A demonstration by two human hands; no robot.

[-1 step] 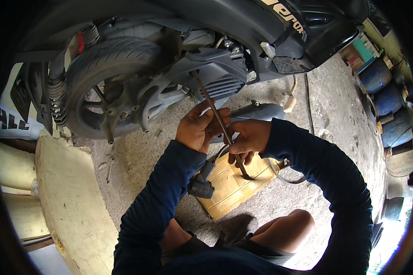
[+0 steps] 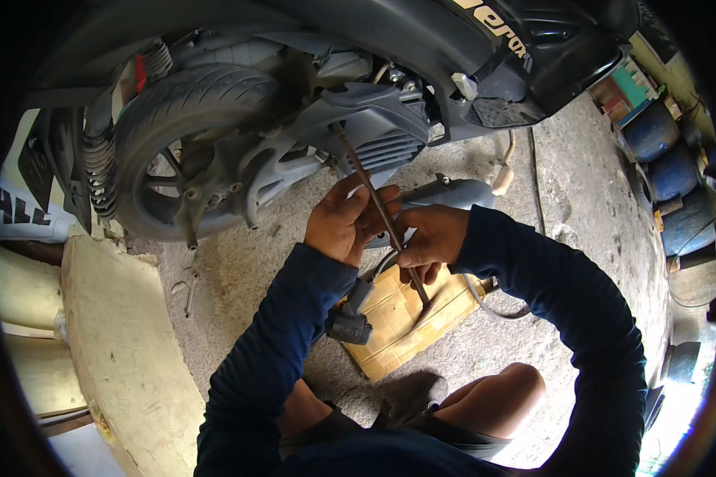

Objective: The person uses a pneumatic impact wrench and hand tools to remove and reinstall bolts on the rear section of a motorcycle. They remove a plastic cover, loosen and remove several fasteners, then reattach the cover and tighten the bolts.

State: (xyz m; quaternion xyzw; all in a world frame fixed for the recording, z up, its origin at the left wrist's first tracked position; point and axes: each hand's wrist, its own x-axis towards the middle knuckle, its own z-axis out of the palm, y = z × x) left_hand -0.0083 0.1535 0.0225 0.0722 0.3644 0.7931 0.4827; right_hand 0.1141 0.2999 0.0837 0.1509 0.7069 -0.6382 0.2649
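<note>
A long, thin metal rod (image 2: 356, 160) runs diagonally in front of the scooter's grey engine casing (image 2: 358, 111) down toward a flattened cardboard sheet (image 2: 382, 334). My left hand (image 2: 342, 222) grips it at mid-length, fingers curled around it. Lower down, my right hand (image 2: 428, 238) also has its fingers around the rod. A dark power tool (image 2: 350, 322) lies at the cardboard's left edge, beside a grey hose (image 2: 501, 310). Behind my hands lies a dark grey elongated part (image 2: 461, 192) on the concrete floor.
The scooter's rear wheel (image 2: 159, 111) and shock absorber (image 2: 99, 167) are at upper left. A wrench (image 2: 189, 294) lies on the floor. A pale concrete step (image 2: 119, 334) borders the left side; blue barrels (image 2: 676, 219) line the right. My bent legs (image 2: 493, 397) are below.
The lower end of the rod has shifted very slightly; my hands and the rest look the same.
</note>
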